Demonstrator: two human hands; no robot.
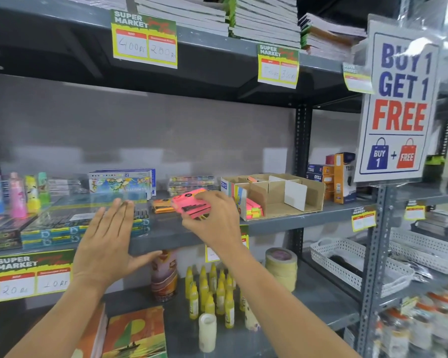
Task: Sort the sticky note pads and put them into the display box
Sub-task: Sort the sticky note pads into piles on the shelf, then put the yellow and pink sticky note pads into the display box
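Note:
My right hand point(214, 218) is closed around a stack of pink sticky note pads point(190, 204), held just above the grey middle shelf point(282, 220). To its right stands the cardboard display box point(311, 195) with white dividers; pink and yellow pads point(254, 209) lie in its front left compartment. An orange pad point(162, 205) lies on the shelf left of the held stack. My left hand point(109, 241) hovers flat in front of the shelf edge, fingers spread, holding nothing.
Crayon and pencil boxes point(62, 228) fill the shelf's left part, with oil pastel boxes point(122, 182) behind. Glue bottles point(212, 293), tape rolls point(282, 264) and notebooks point(137, 334) sit on the shelf below. A "Buy 1 Get 1 Free" sign point(398, 99) hangs at right.

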